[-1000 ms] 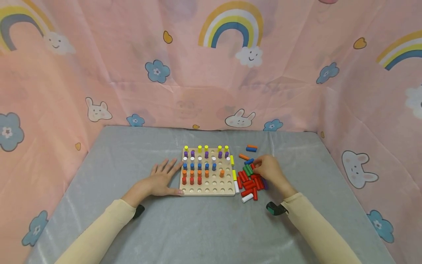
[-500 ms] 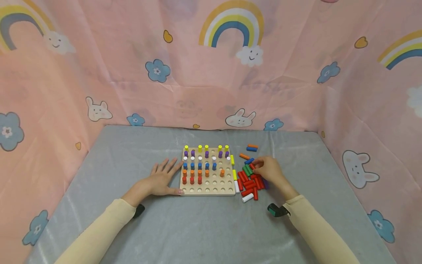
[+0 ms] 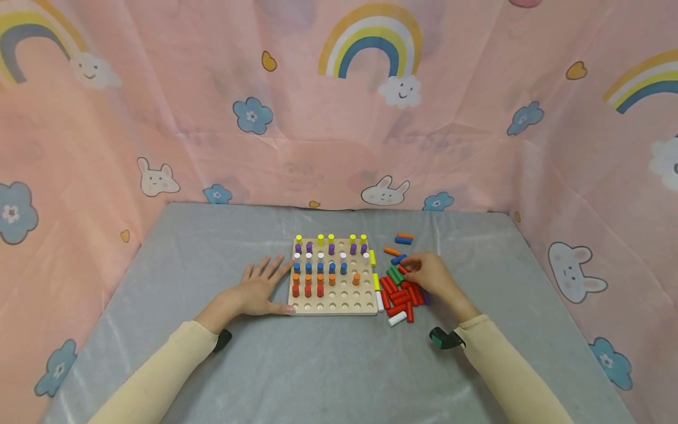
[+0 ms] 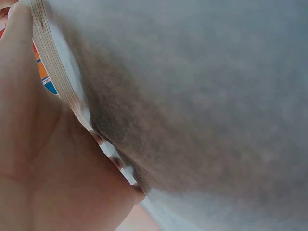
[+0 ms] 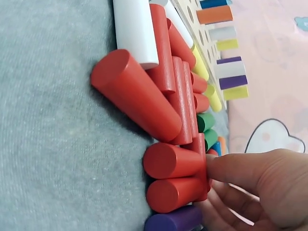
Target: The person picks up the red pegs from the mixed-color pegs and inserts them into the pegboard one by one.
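A wooden pegboard [image 3: 339, 299] lies mid-table, with rows of yellow, purple, white, blue, orange and red pegs standing in it. My left hand [image 3: 256, 292] rests with spread fingers against its left edge, thumb at the near corner. The board's edge [image 4: 48, 53] also shows beside the thumb in the left wrist view. Right of the board, my right hand [image 3: 431, 274] reaches into loose pegs. Its thumb and fingers pinch a red peg [image 3: 403, 270], mostly hidden by the fingertips. Two green pegs [image 3: 395, 274] lie beside them. The right wrist view shows the hand [image 5: 260, 187] beyond several red pegs [image 5: 139, 96].
A white peg [image 3: 397, 318] lies at the pile's near end, a purple peg [image 3: 426, 296] at its right. Yellow pegs [image 3: 376, 282] lie along the board's right edge. Orange pegs [image 3: 392, 251] and blue pegs [image 3: 403, 240] lie farther back. Pink printed cloth [image 3: 339, 147] stands around the grey table.
The red peg at my right fingertips and the nearby green pegs have shifted slightly left. My right hand has moved very little; my left hand stays in place.
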A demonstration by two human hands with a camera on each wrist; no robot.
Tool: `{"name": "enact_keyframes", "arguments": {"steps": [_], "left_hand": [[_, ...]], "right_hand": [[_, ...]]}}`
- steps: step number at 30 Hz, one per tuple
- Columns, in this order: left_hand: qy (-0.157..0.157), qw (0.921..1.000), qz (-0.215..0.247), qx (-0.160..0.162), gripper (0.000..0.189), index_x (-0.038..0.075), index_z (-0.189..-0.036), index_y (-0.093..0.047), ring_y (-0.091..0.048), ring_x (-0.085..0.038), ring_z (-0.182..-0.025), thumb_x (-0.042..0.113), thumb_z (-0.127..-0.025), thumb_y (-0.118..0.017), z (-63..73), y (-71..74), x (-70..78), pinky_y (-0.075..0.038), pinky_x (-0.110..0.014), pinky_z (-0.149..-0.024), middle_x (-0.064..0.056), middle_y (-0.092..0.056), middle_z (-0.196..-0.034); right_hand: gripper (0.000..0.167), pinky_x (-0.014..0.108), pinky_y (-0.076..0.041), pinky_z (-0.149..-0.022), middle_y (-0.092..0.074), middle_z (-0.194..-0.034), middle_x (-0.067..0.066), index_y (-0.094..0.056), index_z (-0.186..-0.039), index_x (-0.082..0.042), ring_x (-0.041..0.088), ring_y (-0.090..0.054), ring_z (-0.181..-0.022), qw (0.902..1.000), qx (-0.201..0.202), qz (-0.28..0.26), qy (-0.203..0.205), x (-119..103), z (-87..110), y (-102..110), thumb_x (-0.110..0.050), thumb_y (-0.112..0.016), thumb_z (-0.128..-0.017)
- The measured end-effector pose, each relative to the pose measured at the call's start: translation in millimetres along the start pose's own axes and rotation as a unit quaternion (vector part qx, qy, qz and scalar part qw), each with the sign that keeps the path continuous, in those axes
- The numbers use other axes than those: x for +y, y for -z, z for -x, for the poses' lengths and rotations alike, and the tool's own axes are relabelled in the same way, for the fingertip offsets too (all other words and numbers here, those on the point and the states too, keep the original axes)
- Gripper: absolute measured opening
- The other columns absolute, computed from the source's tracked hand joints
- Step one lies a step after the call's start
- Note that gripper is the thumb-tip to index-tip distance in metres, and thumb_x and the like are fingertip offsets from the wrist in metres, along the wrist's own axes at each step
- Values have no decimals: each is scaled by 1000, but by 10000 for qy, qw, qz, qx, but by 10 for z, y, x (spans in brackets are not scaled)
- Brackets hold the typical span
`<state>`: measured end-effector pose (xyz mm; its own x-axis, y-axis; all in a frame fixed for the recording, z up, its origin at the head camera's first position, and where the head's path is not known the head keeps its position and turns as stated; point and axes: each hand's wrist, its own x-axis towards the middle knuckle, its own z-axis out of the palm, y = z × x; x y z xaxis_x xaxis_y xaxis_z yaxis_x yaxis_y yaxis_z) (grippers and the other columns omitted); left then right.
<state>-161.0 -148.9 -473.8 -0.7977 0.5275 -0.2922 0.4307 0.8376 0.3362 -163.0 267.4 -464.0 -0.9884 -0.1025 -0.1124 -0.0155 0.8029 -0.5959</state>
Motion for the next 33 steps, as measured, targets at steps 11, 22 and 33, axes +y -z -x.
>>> {"name": "enact_keyframes", "arguments": {"steps": [11, 22, 33], "left_hand": [[-39, 10000, 40, 21, 116, 25, -161, -4, 2, -45, -154, 83, -76, -56, -13, -21, -12, -2, -72, -117, -14, -1, -169], [78, 9998, -161, -6, 111, 23, -161, -5, 0, -44, -154, 73, -81, -62, 5, 4, 19, -6, -71, -118, -13, -1, -169], [60, 9998, -192, -40, 112, 23, -161, -4, 1, -45, -154, 76, -80, -60, -2, 10, 15, -6, -71, -118, -13, 0, -169]], "right_hand": [[26, 32, -56, -73, -73, -100, 16, -72, -113, 0, 22, -66, -86, 9996, -99, -137, 233, 73, -32, 7, -4, -71, -87], [34, 30, -55, -76, -69, -118, 17, -67, -126, -5, 25, -64, -98, 9967, -187, -743, 261, -71, 43, 93, -12, -67, -93], [29, 26, -55, -77, -70, -114, 15, -71, -117, -9, 24, -63, -97, 9843, -158, -1647, 616, -287, 73, -1, -13, -74, -88]]}}
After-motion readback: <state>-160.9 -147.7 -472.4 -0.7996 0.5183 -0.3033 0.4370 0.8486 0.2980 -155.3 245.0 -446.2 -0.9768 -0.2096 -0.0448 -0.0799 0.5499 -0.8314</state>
